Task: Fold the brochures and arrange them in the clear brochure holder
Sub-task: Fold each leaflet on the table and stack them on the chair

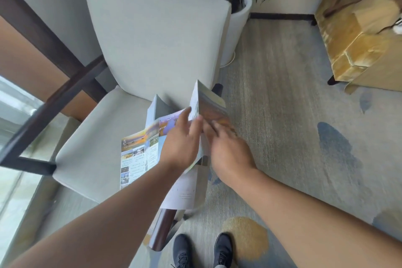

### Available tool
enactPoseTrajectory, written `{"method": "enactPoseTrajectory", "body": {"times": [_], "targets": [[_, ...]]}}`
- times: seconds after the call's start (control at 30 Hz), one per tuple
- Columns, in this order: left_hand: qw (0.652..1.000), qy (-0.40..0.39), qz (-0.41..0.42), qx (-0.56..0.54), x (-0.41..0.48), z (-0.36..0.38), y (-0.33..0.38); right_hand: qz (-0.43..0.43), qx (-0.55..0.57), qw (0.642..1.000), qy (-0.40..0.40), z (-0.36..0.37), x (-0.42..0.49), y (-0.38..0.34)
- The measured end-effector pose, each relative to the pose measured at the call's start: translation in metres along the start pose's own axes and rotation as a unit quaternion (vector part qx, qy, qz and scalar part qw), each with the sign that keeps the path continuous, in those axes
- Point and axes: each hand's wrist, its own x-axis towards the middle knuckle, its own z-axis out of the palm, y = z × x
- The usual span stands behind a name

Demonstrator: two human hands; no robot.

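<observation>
Soft daylight from the window (13,115) at left, motion blur throughout, wide-angle bending at edges

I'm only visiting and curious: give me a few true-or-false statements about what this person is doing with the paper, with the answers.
1. The left hand and the right hand both touch the brochure. True.
2. The brochure lies on a wooden desk. False: it rests on the seat of a grey chair.
3. A potted plant stands behind the chair. True.
4. The person wears white shoes. False: they are dark.
5. The brochure is already folded flat. False: it is still partly open, with panels standing up.
</observation>
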Motion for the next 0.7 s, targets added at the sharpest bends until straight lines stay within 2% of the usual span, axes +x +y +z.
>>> {"method": "enactPoseTrajectory", "body": {"times": [0.07, 0.13, 0.23, 0.3, 0.33, 0.4, 0.47, 0.53, 0.57, 0.6, 0.7], "targets": [[0.995, 0.049, -0.079, -0.021, 0.014, -0.005, 0.012, -0.037, -0.025, 0.999, 0.017, -0.006, -0.003, -0.011], [0.99, 0.073, -0.118, -0.028, 0.025, -0.016, 0.017, -0.082, -0.03, 0.996, 0.012, -0.011, -0.005, -0.021], [0.983, 0.082, -0.159, -0.049, 0.027, -0.038, 0.017, -0.162, 0.025, 0.986, -0.027, -0.018, -0.006, -0.028], [0.977, 0.104, -0.169, -0.074, 0.024, -0.052, 0.014, -0.182, 0.092, 0.977, -0.057, -0.024, -0.004, -0.029], [0.975, 0.122, -0.166, -0.09, 0.023, -0.058, 0.013, -0.159, 0.142, 0.975, -0.061, -0.027, -0.001, -0.029], [0.969, 0.159, -0.151, -0.112, 0.019, -0.073, 0.012, -0.058, 0.276, 0.957, -0.067, -0.036, 0.008, -0.029], [0.964, 0.187, -0.143, -0.124, 0.015, -0.088, 0.014, 0.032, 0.405, 0.908, -0.103, -0.043, 0.021, -0.032], [0.96, 0.191, -0.139, -0.153, 0.012, -0.102, 0.016, 0.073, 0.511, 0.84, -0.166, -0.047, 0.031, -0.035], [0.958, 0.192, -0.136, -0.167, 0.01, -0.108, 0.017, 0.068, 0.535, 0.816, -0.209, -0.048, 0.034, -0.036], [0.956, 0.195, -0.132, -0.174, 0.007, -0.114, 0.017, 0.049, 0.527, 0.809, -0.257, -0.049, 0.037, -0.036], [0.953, 0.228, -0.133, -0.148, 0.001, -0.133, 0.015, -0.018, 0.437, 0.815, -0.381, -0.055, 0.043, -0.036]]}}
